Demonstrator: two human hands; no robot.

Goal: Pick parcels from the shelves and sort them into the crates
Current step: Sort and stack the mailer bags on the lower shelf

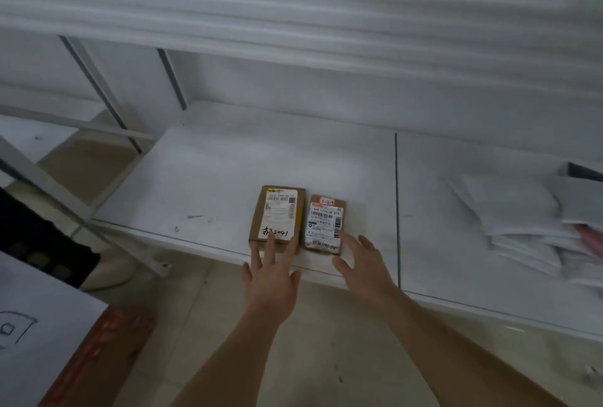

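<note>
- two small cardboard parcels lay side by side, just apart, near the front edge of a white shelf [212, 178]
- the larger parcel [277, 214] sat to the left, its white label bearing handwritten marks at the near end
- the smaller parcel [324, 223] sat just to the right of it, nearly covered by a printed label with barcodes
- the left hand [272, 276] reached in from below with fingers straight and spread; its fingertips [270, 240] overlapped the near end of the larger parcel, around the handwritten part of the label, gripping nothing
- the right hand [362, 263] was likewise spread and relaxed, its fingertips [342, 236] over the near right corner of the smaller parcel; whether they touched it or hovered just above could not be told
- neither hand curled round a parcel; both parcels lay flat on the shelf
- a heap of white mailer bags [515, 214] lay well apart to the right, on the next shelf section beyond a dark seam
- a black crate [42, 236] showed at the left edge, below shelf level, partly hidden by a white sheet
</note>
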